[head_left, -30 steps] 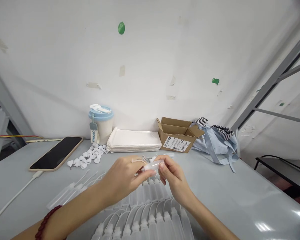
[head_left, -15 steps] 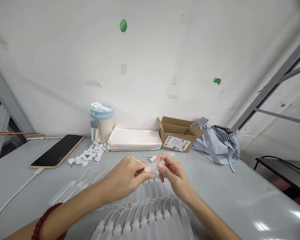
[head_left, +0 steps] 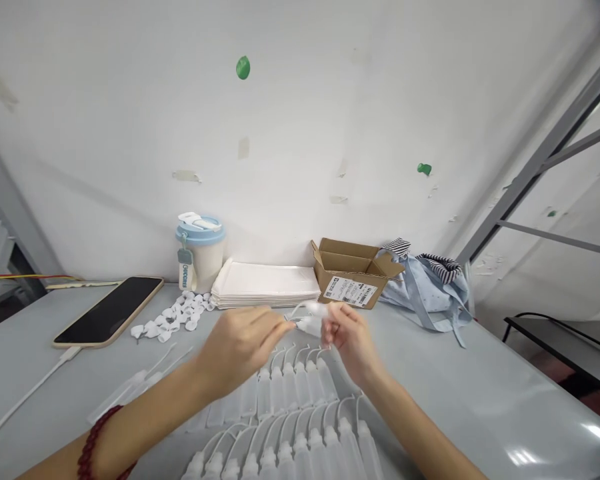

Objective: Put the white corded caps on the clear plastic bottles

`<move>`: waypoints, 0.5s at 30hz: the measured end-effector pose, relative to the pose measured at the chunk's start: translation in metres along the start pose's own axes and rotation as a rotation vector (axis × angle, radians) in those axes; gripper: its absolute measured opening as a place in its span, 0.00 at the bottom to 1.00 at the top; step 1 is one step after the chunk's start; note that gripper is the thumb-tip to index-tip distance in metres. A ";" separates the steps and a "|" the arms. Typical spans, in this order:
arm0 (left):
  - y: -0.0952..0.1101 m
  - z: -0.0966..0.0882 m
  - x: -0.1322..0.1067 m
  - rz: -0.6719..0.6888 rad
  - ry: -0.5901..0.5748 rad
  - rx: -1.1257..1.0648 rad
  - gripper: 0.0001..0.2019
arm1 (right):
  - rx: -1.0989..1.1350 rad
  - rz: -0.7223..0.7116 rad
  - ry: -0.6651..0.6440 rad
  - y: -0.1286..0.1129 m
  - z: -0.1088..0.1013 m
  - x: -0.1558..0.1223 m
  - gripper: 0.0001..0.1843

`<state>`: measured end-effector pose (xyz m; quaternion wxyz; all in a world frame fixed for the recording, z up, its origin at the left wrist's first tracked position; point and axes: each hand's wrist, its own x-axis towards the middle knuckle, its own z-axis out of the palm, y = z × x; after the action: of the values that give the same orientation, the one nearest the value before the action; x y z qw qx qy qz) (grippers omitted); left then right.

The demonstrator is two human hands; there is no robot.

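Observation:
My right hand (head_left: pixel 349 340) pinches a small translucent squeeze bottle (head_left: pixel 317 309), most of which its fingers hide. From the bottle's left end a thin tube curves toward my left hand (head_left: pixel 240 347). That hand is closed, back toward me, its thumb and fingers pressed together; whatever is in them is hidden. Below both hands lie rows of similar translucent bottles (head_left: pixel 305 453) with bent thin tubes on their necks. More of these lie under my left forearm, partly covered. A heap of small white caps (head_left: pixel 175 315) is left of my left hand.
Along the wall stand a blue-lidded cup (head_left: pixel 203 257), a stack of white sheets or envelopes (head_left: pixel 267 285), an open cardboard box (head_left: pixel 353 277) and a light blue cloth bundle (head_left: pixel 423 297). A phone (head_left: pixel 110 312) with a white charging cable (head_left: pixel 27 400) lies at the left.
My hands have drawn apart. The bottle that both hands were touching is now in my right hand, its tube end showing; my left hand has shifted left. The view has tilted slightly.

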<state>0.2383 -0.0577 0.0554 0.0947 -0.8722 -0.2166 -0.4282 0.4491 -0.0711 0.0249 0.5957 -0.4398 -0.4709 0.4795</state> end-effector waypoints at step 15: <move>0.000 -0.020 0.009 -0.441 0.142 -0.157 0.20 | -0.687 -0.198 0.020 0.030 -0.047 0.037 0.13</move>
<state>0.2285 -0.0623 0.0747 -0.0541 -0.7762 -0.3607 -0.5144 0.4944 -0.0333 -0.0075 0.4614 -0.5714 -0.6390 0.2287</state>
